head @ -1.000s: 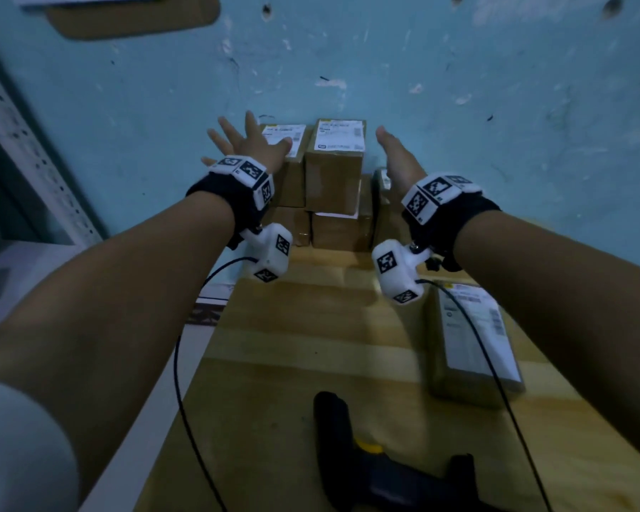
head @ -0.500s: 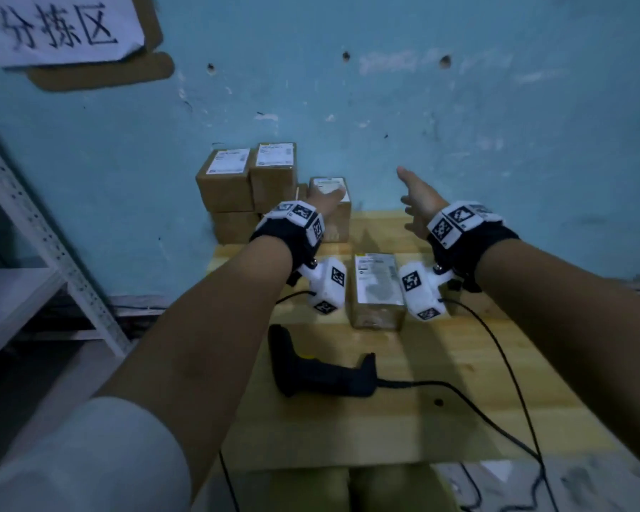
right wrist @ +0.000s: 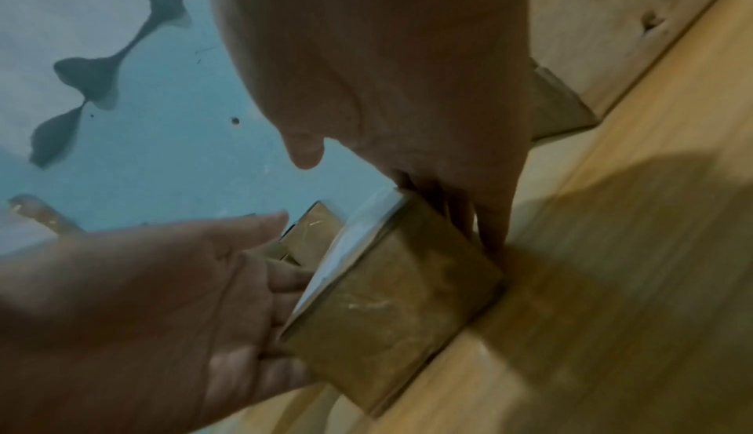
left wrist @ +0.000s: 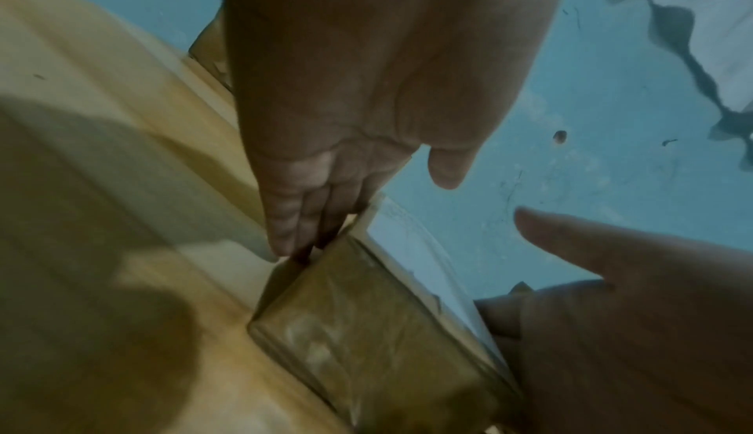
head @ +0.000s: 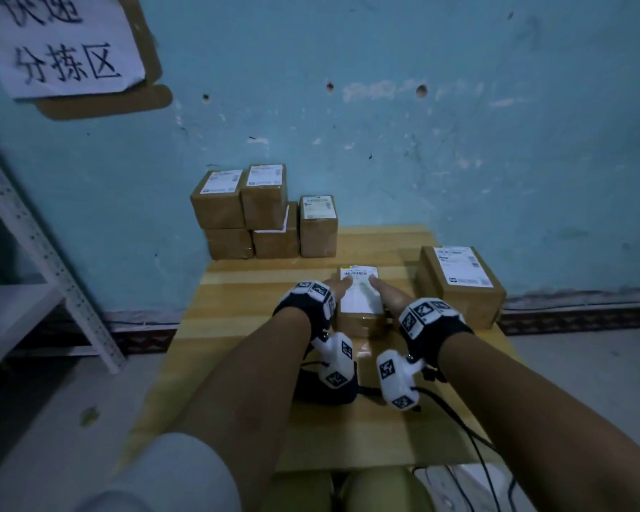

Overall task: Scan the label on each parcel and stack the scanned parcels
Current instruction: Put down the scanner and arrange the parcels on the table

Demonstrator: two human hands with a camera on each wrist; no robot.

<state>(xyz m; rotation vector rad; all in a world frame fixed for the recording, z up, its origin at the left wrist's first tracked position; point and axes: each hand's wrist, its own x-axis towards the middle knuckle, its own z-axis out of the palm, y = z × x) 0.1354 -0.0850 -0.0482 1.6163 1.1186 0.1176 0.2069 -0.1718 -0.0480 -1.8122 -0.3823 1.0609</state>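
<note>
A small brown parcel (head: 361, 301) with a white label on top lies in the middle of the wooden table (head: 237, 327). My left hand (head: 335, 289) has straight fingers (left wrist: 301, 225) against the parcel's (left wrist: 366, 328) left side, thumb lifted above the label. My right hand (head: 388, 295) lies flat against the right side of the parcel (right wrist: 399, 296), fingers (right wrist: 489, 215) pointing down, thumb free. A stack of labelled parcels (head: 259, 212) stands at the back left against the wall. The black scanner (head: 326, 389) lies under my left wrist, mostly hidden.
A larger labelled parcel (head: 462, 282) sits at the table's right edge, close to my right hand. A black cable (head: 459, 419) runs off the front right. A white metal shelf (head: 52, 253) stands to the left, and the blue wall closes the back.
Both hands have drawn back from the stack at the wall and come down on either side of the middle parcel. The view has pulled back from the table.
</note>
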